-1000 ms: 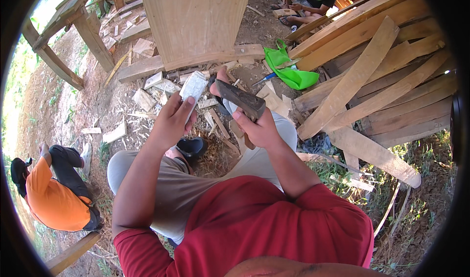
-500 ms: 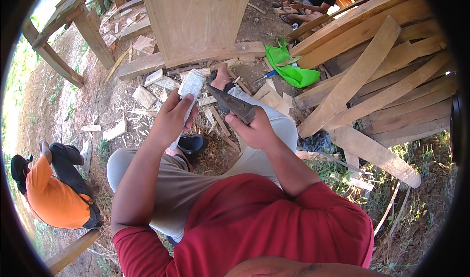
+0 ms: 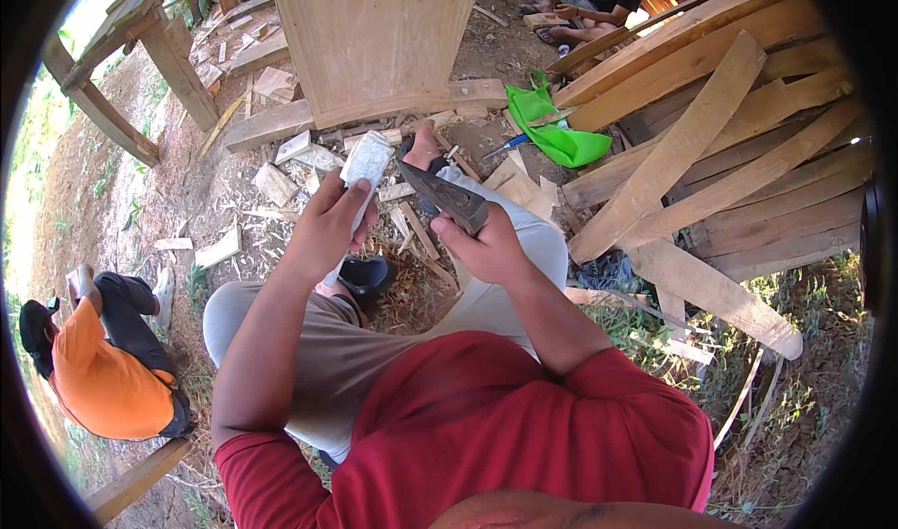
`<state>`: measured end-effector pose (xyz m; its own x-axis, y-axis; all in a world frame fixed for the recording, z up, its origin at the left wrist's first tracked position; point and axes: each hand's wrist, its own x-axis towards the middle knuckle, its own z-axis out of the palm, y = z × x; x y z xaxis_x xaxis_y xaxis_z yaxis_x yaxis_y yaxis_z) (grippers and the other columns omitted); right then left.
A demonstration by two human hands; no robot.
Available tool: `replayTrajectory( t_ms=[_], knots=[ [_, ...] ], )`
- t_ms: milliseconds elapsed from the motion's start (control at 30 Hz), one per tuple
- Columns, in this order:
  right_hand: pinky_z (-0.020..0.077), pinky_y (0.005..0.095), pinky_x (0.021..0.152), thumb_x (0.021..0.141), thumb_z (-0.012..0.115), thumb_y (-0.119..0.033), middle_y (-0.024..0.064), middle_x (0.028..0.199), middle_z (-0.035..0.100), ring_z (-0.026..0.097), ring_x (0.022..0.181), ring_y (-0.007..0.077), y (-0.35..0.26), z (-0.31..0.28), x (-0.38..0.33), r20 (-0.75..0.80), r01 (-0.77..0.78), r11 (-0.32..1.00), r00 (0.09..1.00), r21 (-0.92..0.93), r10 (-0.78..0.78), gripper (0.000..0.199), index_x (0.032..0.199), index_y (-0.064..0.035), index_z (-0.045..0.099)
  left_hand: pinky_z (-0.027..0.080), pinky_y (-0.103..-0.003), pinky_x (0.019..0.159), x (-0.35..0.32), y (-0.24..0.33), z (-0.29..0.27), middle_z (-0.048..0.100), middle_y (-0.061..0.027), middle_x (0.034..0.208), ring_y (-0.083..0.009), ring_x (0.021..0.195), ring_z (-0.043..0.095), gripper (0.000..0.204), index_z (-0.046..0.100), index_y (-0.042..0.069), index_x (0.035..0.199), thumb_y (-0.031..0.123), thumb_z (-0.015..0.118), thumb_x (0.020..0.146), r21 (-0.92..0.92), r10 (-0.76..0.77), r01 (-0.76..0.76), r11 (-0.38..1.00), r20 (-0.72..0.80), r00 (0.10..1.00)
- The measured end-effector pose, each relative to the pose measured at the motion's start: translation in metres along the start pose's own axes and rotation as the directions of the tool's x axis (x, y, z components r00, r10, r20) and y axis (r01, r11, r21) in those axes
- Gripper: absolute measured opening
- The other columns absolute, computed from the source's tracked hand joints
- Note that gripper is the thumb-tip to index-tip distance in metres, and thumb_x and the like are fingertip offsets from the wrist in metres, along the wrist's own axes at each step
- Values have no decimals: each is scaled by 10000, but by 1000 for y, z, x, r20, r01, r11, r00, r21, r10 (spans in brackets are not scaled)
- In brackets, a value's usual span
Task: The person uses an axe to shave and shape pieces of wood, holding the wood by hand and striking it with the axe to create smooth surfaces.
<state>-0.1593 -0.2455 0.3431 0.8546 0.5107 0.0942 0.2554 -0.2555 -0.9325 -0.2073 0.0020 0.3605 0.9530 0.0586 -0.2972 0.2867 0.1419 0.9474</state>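
Observation:
My left hand (image 3: 329, 222) is closed around a whitish oblong block (image 3: 369, 158), with the thumb along its near side. The block is tilted, and its rough upper end stands clear of the fingers. In my right hand (image 3: 493, 246) is a dark metal axe head (image 3: 447, 198). It tapers toward the block, and my thumb presses near its thick end. A small gap separates the axe head from the block. Both are held above my bent legs. Whether a handle is fitted to the axe head cannot be made out.
A broad upright board (image 3: 374, 43) rises ahead behind a curved beam (image 3: 271, 127). Wood offcuts and shavings litter the ground. A green bag (image 3: 557, 127) lies beside stacked planks (image 3: 720, 145) at right. A person in orange (image 3: 112, 370) sits at left; another sits farther back.
My hands, the block and the axe head keep nearly the same places. The person in orange has shifted slightly.

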Motion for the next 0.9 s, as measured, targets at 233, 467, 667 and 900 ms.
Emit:
replayTrajectory(
  t_ms=[233, 467, 667, 900],
  knots=[
    [447, 329, 607, 977, 730, -203, -1, 670, 569, 530, 631, 120, 7, -3, 1, 47, -35, 999, 998, -27, 36, 210, 894, -27, 650, 431, -251, 541, 0, 0, 2, 619, -13, 820, -79, 620, 531, 238, 537, 70, 1138, 304, 499, 1122, -2, 0, 0, 1000, 1, 1000],
    [478, 358, 624, 971, 733, -216, 66, 690, 620, 576, 624, 168, 4, 0, 4, -46, 13, 993, 999, -121, -19, 211, 956, -18, 661, 441, -268, 534, 0, 3, 3, 611, -41, 805, -103, 603, 529, 281, 526, 52, 1149, 319, 441, 1139, -58, -1, -1, 998, -21, 1000],
    [485, 389, 606, 943, 759, -224, 106, 714, 640, 604, 597, 264, -3, 4, 7, -59, 26, 971, 997, -237, -41, 232, 987, -31, 639, 463, -280, 570, -1, 2, 7, 629, -46, 876, -121, 671, 573, 315, 532, 63, 1229, 342, 431, 1124, -77, -2, -1, 997, -44, 999],
    [504, 328, 687, 920, 767, -104, 72, 810, 675, 644, 719, 174, -15, 12, 9, -47, 137, 946, 986, -293, -157, 596, 1451, -105, 494, 501, -306, 615, -5, 5, 8, 628, -47, 890, -138, 725, 603, 279, 541, 61, 1210, 309, 455, 1116, -206, -72, 67, 976, -15, 997]
  ],
)
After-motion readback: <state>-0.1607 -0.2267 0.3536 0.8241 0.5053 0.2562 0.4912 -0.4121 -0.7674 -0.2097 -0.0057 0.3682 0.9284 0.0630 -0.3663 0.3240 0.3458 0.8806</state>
